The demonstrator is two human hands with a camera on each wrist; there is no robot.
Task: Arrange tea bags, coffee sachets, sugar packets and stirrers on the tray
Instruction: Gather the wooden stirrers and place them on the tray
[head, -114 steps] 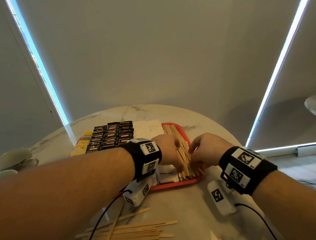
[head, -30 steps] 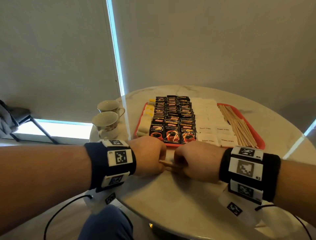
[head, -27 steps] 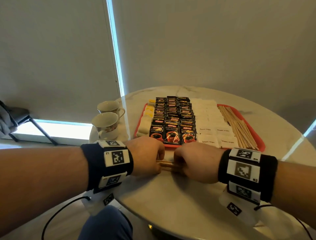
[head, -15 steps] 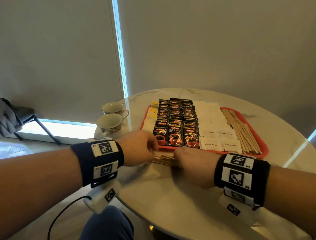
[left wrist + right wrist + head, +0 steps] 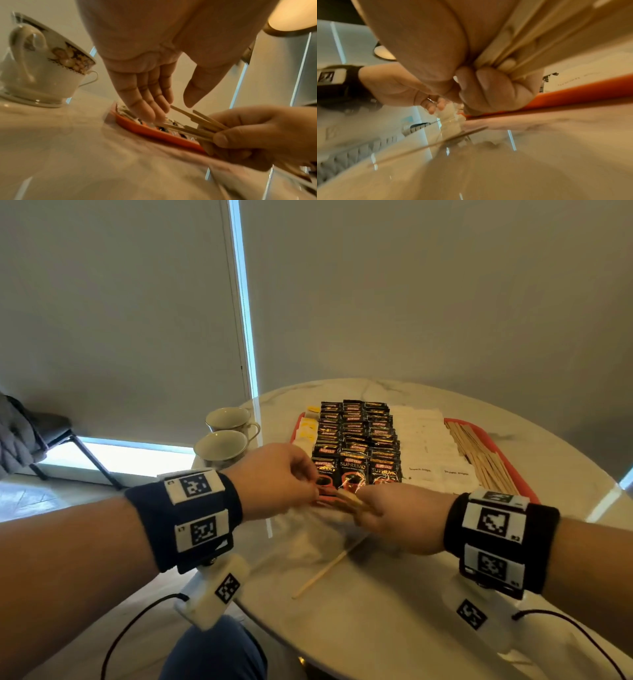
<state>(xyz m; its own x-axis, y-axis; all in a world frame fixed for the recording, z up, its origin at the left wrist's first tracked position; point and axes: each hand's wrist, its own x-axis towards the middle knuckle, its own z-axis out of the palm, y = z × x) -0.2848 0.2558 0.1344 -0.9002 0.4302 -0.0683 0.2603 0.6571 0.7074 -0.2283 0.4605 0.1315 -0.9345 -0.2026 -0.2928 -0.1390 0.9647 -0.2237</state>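
My right hand (image 5: 394, 508) grips a bundle of wooden stirrers (image 5: 197, 125) just above the near edge of the red tray (image 5: 154, 129). The same stirrers (image 5: 530, 44) run across its palm in the right wrist view. My left hand (image 5: 284, 477) hovers open beside the bundle's free ends, fingers straight (image 5: 150, 102), holding nothing. One loose stirrer (image 5: 325, 570) lies on the marble table in front of the tray. On the tray stand rows of black coffee sachets (image 5: 356, 440), white sugar packets (image 5: 428, 440), yellow-tagged tea bags (image 5: 308, 429) and a row of stirrers (image 5: 479, 450) at the right.
Two patterned teacups (image 5: 222, 440) on saucers stand left of the tray, near the table's rim; one cup (image 5: 48, 65) is close to my left hand. The round marble table (image 5: 394, 611) ends near my wrists. A grey chair (image 5: 20, 440) stands at the far left.
Both hands rose from the table toward the tray's near edge. My left hand let go of the bundle and opened; the right keeps the stirrers. One stirrer stayed behind on the table.
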